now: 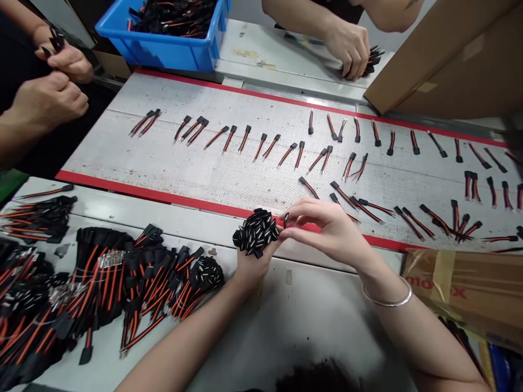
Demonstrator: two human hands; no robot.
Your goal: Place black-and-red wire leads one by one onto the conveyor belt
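Observation:
My left hand (254, 268) is closed round a thick bundle of short red-and-black cables, with their black connector ends (256, 233) packed together and facing up. Between the thumb and fingertips of my right hand (327, 227) is a single black-ended cable (286, 219), held right beside the bundle. Most of that cable is hidden behind my fingers and the bundle. Both hands are over the near red edge of the conveyor belt (171, 158). Several loose cables (347, 196) lie on the belt just beyond my right hand.
Piles of bundled cables (106, 272) cover the bench at left. A blue bin (171, 51) full of cables stands at the back. Cardboard boxes (441, 60) are at right. One person's hands (53, 98) are at far left; another person's hand (347, 46) grips cables across the belt.

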